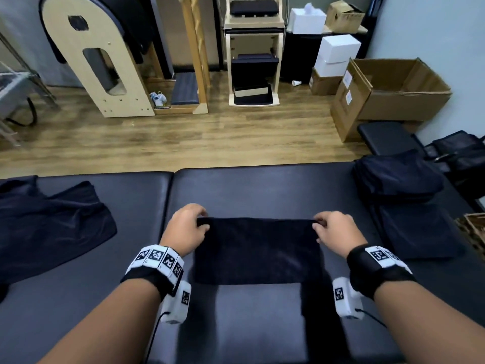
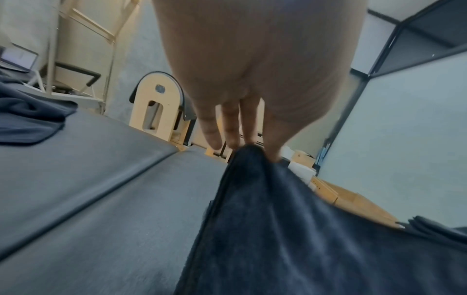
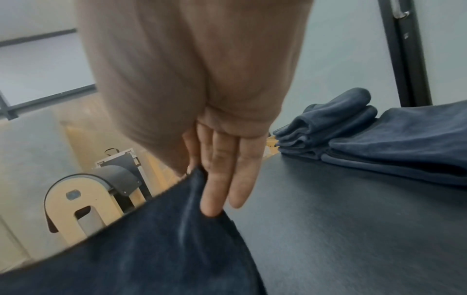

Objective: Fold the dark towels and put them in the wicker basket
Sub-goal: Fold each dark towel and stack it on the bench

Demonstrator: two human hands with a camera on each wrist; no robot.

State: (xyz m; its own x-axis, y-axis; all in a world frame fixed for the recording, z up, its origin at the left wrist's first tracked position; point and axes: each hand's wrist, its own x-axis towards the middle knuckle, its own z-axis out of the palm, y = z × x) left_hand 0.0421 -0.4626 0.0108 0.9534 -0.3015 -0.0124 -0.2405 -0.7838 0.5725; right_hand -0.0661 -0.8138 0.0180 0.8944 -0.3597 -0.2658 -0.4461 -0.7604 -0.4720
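Observation:
A dark towel (image 1: 256, 250) hangs stretched between my two hands above the black padded table (image 1: 236, 190). My left hand (image 1: 187, 227) pinches its upper left corner; in the left wrist view the towel (image 2: 278, 229) runs up to the left hand (image 2: 248, 147), thumb against fingertips. My right hand (image 1: 332, 228) pinches the upper right corner, and the right wrist view shows the towel (image 3: 164, 239) caught between thumb and fingers of the right hand (image 3: 199, 175). A corner of the wicker basket (image 1: 473, 229) shows at the far right edge.
An unfolded dark towel (image 1: 49, 222) lies spread at the table's left. A pile of dark towels (image 1: 396, 179) and a flat folded one (image 1: 417, 232) lie at the right. Beyond the table are wood floor, wooden exercise gear (image 1: 99, 61) and cardboard boxes (image 1: 388, 93).

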